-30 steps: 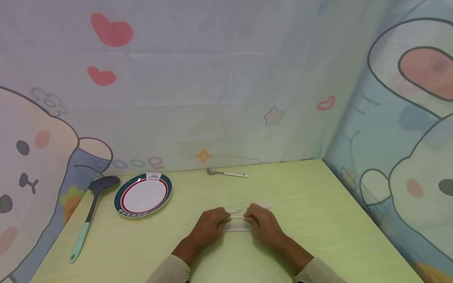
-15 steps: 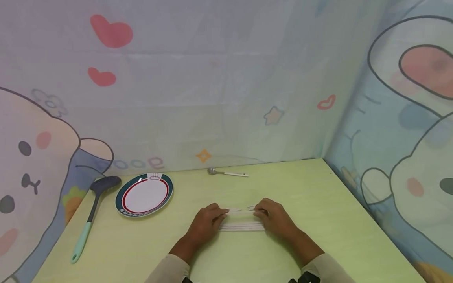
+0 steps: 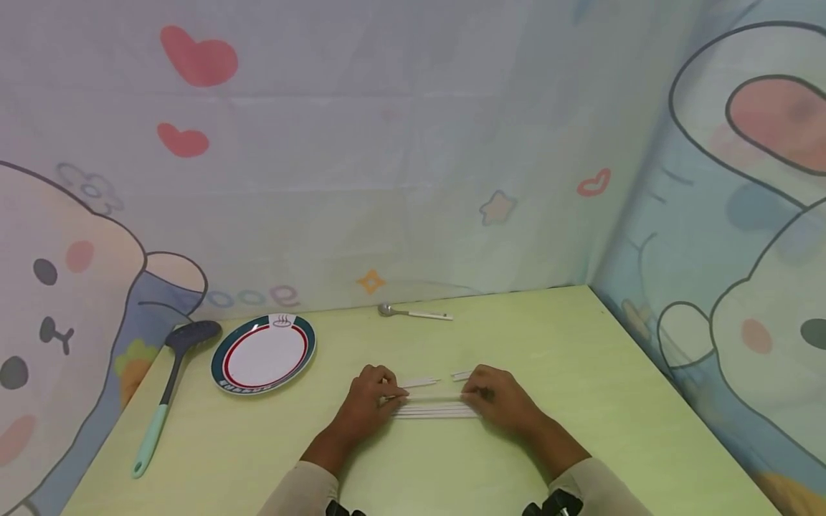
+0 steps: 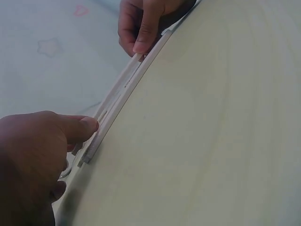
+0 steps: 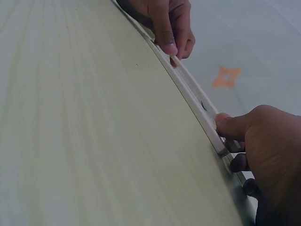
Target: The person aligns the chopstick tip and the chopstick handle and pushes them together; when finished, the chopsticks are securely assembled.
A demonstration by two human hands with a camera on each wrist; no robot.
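Note:
My left hand (image 3: 366, 403) and right hand (image 3: 505, 398) pinch the two ends of a thin white stick (image 3: 431, 398) between thumb and fingers. Several similar white sticks (image 3: 434, 413) lie side by side on the table, just on the near side of the held one. Both wrist views show the held stick (image 4: 117, 87) raised a little over the lying ones and running parallel to them. Behind the hands are more loose white sticks (image 3: 419, 383), one group by the left fingers and another white piece (image 3: 461, 375) partly hidden by the right hand.
A white plate (image 3: 264, 355) with a dark green rim is at the left. Beside it lies a black turner (image 3: 173, 373) with a mint handle. A small spoon (image 3: 416, 314) rests near the back edge of the pale green table (image 3: 548, 344). Printed cloth (image 3: 387, 143) hangs behind.
The hands were close together on a stick, then moved apart to its ends. They have come slightly nearer the row of sticks, and more of that row now shows.

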